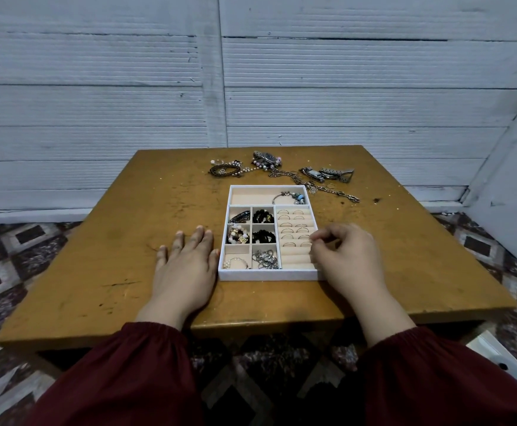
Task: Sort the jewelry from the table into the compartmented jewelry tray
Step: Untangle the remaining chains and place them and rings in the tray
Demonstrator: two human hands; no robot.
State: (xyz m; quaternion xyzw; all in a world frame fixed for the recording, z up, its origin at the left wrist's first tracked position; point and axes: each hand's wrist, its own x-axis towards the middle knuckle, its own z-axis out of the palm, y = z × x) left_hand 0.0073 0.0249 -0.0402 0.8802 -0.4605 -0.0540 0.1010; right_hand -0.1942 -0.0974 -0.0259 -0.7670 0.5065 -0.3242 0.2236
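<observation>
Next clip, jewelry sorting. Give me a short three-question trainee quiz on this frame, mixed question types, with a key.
1. True or false: the left hand lies flat on the table, left of the tray.
2. Where is the right hand? A) beyond the tray, on the watches; B) at the tray's right edge, fingers curled by the ring rolls; C) off the table.
3. Fill in: the beaded bracelet lies in the tray's long ____ compartment.

Key: 1 true; 2 B; 3 far (top in the picture).
</observation>
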